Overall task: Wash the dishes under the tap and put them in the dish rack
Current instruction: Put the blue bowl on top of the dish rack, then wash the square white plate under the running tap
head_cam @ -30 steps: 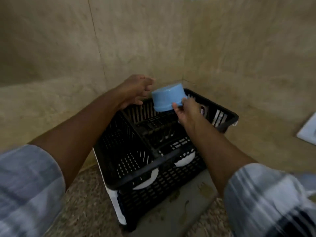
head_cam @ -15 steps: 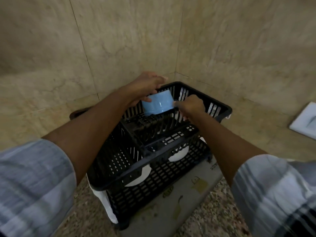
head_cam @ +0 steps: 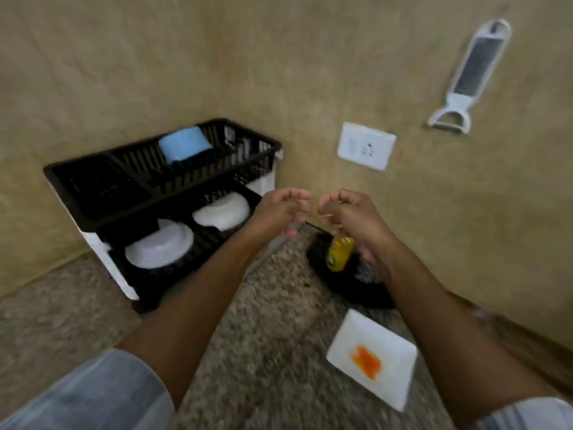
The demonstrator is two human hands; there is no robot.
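The black two-tier dish rack (head_cam: pixel 93 193) stands against the wall at the left. A light blue cup (head_cam: pixel 185 146) lies upside down in its top tier. Two white bowls (head_cam: pixel 159 245) (head_cam: pixel 221 209) rest upside down on the lower tier. My left hand (head_cam: pixel 283 209) and my right hand (head_cam: pixel 350 218) hover side by side to the right of the rack, above the counter, fingers curled and apart, holding nothing. The picture is blurred by motion.
A yellow bottle (head_cam: pixel 339 254) lies in a black dish (head_cam: pixel 350 287) under my right hand. A white square plate (head_cam: pixel 372 358) with an orange smear sits on the speckled counter (head_cam: pixel 263 352). On the wall are a socket (head_cam: pixel 366 145) and a white grater (head_cam: pixel 471 76).
Both hands let go of the blue cup, which now sits in the rack's top tier, and pulled back to the right. The view swung right, showing the plate and black dish.
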